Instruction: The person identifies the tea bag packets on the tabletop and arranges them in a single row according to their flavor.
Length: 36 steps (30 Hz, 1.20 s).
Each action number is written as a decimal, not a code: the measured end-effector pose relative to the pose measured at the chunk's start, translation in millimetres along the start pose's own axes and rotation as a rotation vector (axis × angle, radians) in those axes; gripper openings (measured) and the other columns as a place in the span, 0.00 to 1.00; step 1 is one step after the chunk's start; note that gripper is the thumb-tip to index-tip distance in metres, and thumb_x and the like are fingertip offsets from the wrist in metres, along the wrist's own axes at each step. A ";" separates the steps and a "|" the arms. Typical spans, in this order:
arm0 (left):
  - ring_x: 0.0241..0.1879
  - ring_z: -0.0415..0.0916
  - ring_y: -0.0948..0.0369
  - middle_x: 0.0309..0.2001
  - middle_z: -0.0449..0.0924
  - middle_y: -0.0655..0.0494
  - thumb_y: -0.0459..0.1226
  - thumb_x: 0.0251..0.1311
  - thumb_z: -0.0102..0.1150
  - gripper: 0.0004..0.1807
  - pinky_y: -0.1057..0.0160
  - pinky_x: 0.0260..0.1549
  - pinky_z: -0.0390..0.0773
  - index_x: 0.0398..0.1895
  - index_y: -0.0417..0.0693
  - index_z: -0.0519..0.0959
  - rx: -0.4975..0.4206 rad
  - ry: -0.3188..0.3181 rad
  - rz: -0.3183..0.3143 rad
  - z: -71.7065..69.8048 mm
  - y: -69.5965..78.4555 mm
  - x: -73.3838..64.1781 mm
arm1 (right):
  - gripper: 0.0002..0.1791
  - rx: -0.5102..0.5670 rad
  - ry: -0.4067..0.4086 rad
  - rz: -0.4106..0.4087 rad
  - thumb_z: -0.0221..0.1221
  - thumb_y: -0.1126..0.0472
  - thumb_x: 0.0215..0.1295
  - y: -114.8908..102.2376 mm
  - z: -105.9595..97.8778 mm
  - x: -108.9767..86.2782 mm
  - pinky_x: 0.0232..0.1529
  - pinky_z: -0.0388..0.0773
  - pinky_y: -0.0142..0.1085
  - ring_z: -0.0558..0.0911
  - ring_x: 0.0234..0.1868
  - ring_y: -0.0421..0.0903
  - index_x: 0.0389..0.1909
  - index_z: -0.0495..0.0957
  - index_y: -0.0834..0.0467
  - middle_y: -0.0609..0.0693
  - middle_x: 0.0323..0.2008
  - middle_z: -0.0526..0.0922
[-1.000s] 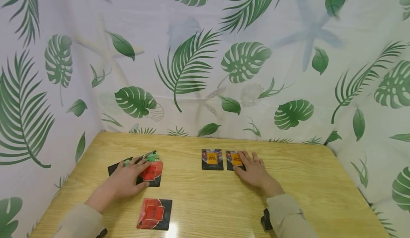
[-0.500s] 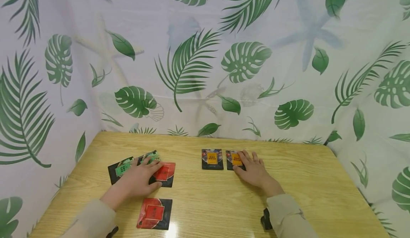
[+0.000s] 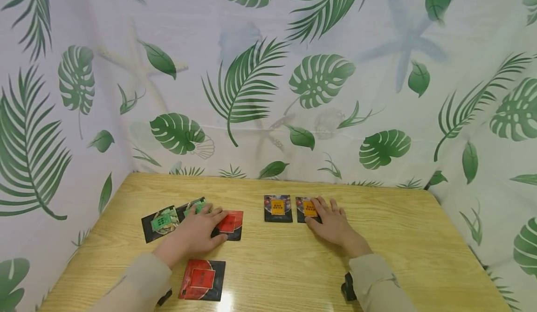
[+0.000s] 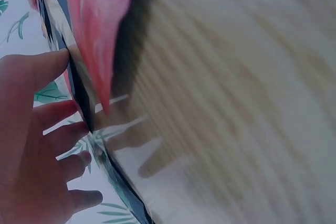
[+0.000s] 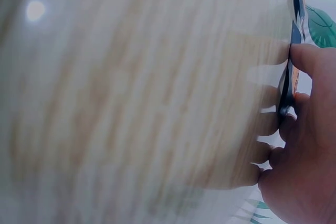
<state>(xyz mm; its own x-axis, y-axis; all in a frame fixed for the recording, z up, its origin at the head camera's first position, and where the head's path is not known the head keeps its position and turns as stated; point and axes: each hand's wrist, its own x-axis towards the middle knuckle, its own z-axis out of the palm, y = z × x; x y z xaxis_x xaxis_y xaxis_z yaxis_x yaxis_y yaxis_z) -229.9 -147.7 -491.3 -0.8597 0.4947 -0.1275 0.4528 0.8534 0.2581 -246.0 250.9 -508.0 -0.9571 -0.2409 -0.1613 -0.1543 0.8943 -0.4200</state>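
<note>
In the head view my left hand (image 3: 197,235) lies over a red-and-black packet (image 3: 233,225), fingers spread and resting on its top. That hand hides the packet's left part. In the left wrist view the thumb is at the packet's edge and the fingers reach out loosely. My right hand (image 3: 334,226) rests on a dark packet with an orange label (image 3: 308,208), covering its right side. A matching orange-label packet (image 3: 278,209) lies just left of it. Two green-label packets, one at far left (image 3: 161,224) and one partly under my left fingers (image 3: 195,207), lie tilted.
Another red-and-black packet (image 3: 203,280) lies nearer the front, close to my left forearm. All of them lie flat on a wood-grain table (image 3: 285,265). A leaf-patterned cloth (image 3: 251,116) stands behind the table's back edge and along its sides.
My left hand has slid rightward with the red packet beneath it, uncovering the far-left green packet. The right hand and its orange-label packet have stayed in place.
</note>
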 end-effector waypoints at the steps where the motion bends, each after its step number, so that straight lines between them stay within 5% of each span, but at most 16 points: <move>1: 0.82 0.53 0.37 0.80 0.65 0.45 0.56 0.75 0.56 0.38 0.25 0.76 0.48 0.82 0.50 0.65 -0.005 -0.003 -0.003 -0.1 1.2 1.8 | 0.42 -0.002 0.002 0.000 0.49 0.43 0.83 0.0 0.0 0.2 0.77 0.37 0.76 0.38 0.83 0.76 0.85 0.50 0.62 0.67 0.84 0.47; 16: 0.83 0.52 0.39 0.84 0.56 0.46 0.56 0.81 0.47 0.38 0.26 0.77 0.50 0.85 0.49 0.57 0.068 -0.036 -0.046 5.2 14.4 19.8 | 0.42 0.002 0.008 0.001 0.50 0.43 0.83 -0.1 1.4 1.8 0.77 0.37 0.76 0.38 0.83 0.76 0.85 0.51 0.62 0.67 0.84 0.48; 36: 0.84 0.51 0.41 0.85 0.52 0.45 0.55 0.82 0.44 0.38 0.28 0.78 0.52 0.86 0.48 0.54 0.046 -0.060 -0.043 3.9 21.3 35.3 | 0.42 0.003 0.003 0.009 0.49 0.42 0.82 1.1 1.5 1.5 0.78 0.37 0.75 0.38 0.83 0.75 0.85 0.50 0.61 0.66 0.84 0.47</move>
<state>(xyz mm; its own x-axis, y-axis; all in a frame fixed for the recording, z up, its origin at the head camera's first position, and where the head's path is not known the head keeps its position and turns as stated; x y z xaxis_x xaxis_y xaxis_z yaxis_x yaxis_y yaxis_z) -249.7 -111.5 -494.1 -0.8634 0.4653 -0.1952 0.4274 0.8800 0.2073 -247.3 251.0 -510.0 -0.9590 -0.2319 -0.1626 -0.1451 0.8952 -0.4214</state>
